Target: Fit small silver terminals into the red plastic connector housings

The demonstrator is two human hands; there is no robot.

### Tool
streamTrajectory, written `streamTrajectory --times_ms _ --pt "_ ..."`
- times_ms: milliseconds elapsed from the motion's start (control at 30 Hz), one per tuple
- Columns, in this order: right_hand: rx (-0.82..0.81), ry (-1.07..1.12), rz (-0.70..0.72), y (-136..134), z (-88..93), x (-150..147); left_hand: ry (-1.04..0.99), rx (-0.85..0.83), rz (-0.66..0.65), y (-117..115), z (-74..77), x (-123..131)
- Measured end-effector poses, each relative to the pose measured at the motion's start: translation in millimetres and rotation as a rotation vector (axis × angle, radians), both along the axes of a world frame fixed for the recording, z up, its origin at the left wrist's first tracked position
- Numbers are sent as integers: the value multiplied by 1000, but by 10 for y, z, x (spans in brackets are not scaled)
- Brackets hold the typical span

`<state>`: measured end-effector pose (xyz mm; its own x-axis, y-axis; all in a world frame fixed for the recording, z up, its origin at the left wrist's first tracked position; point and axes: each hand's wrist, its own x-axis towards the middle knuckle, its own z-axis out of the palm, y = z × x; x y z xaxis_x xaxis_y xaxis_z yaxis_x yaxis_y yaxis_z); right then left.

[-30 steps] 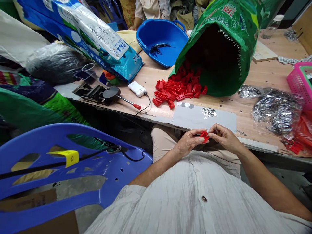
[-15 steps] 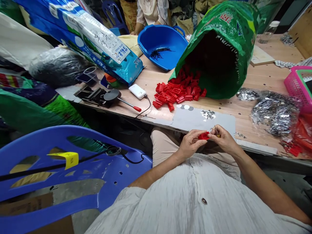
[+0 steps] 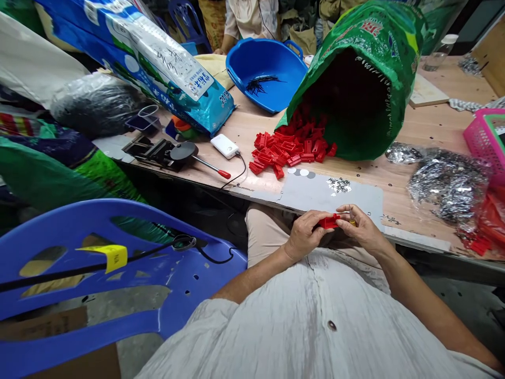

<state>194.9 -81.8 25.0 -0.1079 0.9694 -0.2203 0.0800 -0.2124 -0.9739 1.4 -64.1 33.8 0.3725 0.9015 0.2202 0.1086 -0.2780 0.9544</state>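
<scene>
Left hand [image 3: 305, 235] and right hand [image 3: 362, 230] meet over the lap, just below the table [image 3: 426, 126] edge. Between them is a small red part [image 3: 328, 222], hard plastic, blocky, rectangular. Left thumb and fingers pinch its left end tight. Right fingertips are closed on its right end. Something small and yellowish sits under the right fingers, too small to tell what. Both grips are curled shut, no gap showing.

Just beyond the grip is a flat gray mat [image 3: 363, 192], matte, on the wooden table edge. On it, up from the grip, lies a scatter of tiny shiny metal bits [image 3: 338, 183]. Left of those are pale round discs [image 3: 300, 171]. Farther up and left, a loose pile [image 3: 290, 150] of like red plastic parts spills from the mouth of a green woven sack [image 3: 366, 31], glossy, lying on its side. Far beyond is a blue plastic basin [image 3: 272, 58], smooth, with dark thin pieces inside. Left of the pile is a white power bank [image 3: 224, 146], rounded, cable attached. Farther left is a black metal tool [image 3: 169, 152] with a red-tipped lever. Right of the grip are clear crinkled bags [image 3: 445, 181] of silvery bits, with a pink mesh basket [image 3: 481, 131] past them. Lower left of the grip is a blue plastic chair [image 3: 98, 263] back with cutouts. Below the hands is a wrinkled white shirt [image 3: 315, 326].
</scene>
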Motion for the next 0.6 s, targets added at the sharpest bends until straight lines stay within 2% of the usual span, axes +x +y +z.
streamTrajectory --times_ms 267,400,500,600 --pt "-126 169 89 -21 0 60 -66 -37 -18 4 29 -27" --pt "-162 227 121 -9 -23 25 -128 -90 -19 36 -43 -72" --pt "-133 159 165 70 -6 15 -248 -253 17 65 -153 -87" --pt "28 -131 147 257 22 59 -399 -440 21 93 -233 -91"
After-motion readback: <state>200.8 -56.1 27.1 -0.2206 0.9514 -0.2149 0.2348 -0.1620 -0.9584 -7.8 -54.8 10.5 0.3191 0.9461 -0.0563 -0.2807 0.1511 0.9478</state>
